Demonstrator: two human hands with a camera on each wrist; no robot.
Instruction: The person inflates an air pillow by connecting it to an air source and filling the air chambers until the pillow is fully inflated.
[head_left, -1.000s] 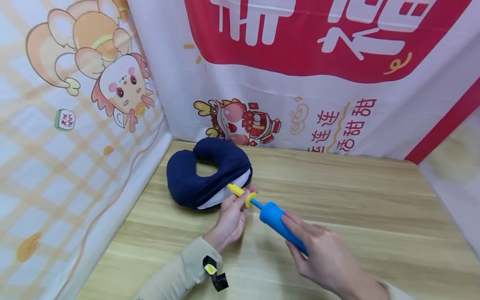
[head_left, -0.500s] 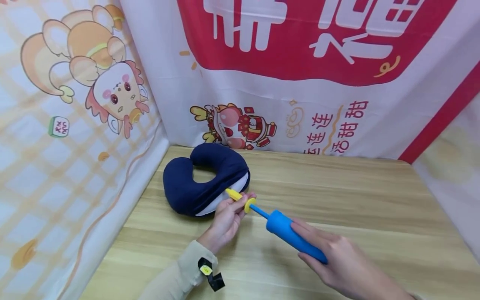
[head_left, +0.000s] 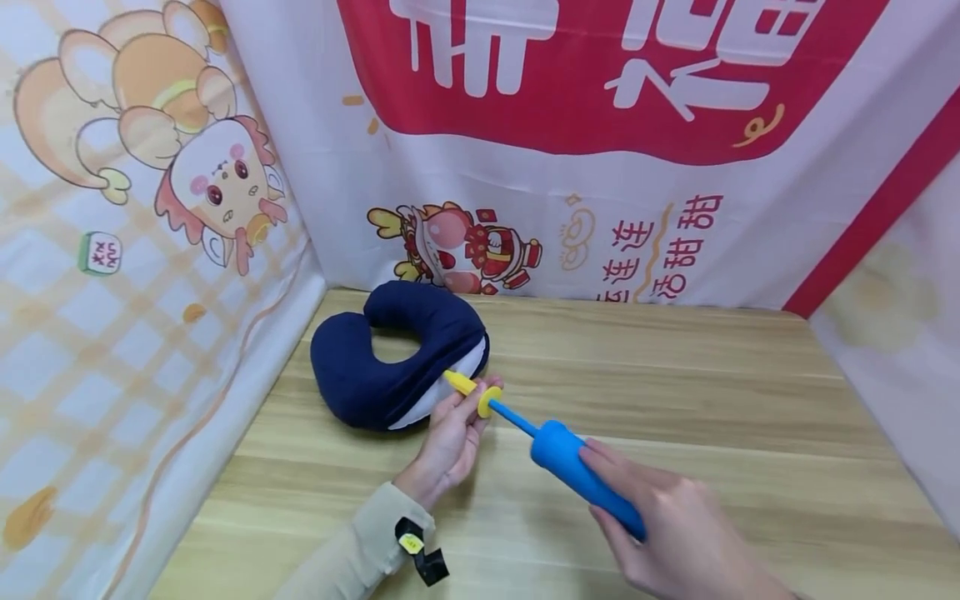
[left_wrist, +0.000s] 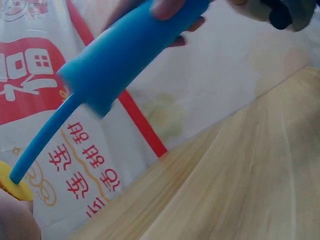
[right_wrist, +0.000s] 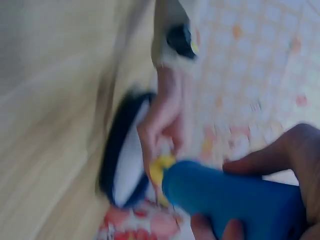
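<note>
A blue hand pump (head_left: 585,475) with a yellow nozzle (head_left: 459,382) slants across the head view. My left hand (head_left: 446,446) pinches the yellow end just behind the nozzle, beside its round flange (head_left: 490,402). Around the blue barrel (left_wrist: 130,55) my right hand (head_left: 675,521) is wrapped, thumb and fingers on opposite sides in the right wrist view. A length of thin blue shaft (left_wrist: 45,137) shows between flange and barrel. The nozzle tip overlaps the white strip of a navy U-shaped neck pillow (head_left: 352,375), which lies on the table. Motion blurs the right wrist view.
The wooden table (head_left: 675,375) extends to the right of the pillow. A printed cloth (head_left: 480,167) hangs along its back edge, and a checked cloth (head_left: 150,333) stands close on the left. A black strap (head_left: 420,550) hangs from my left sleeve.
My right hand has drawn the barrel back from the yellow flange, so more of the shaft shows. The left hand keeps its pinch by the pillow. The head view has shifted slightly.
</note>
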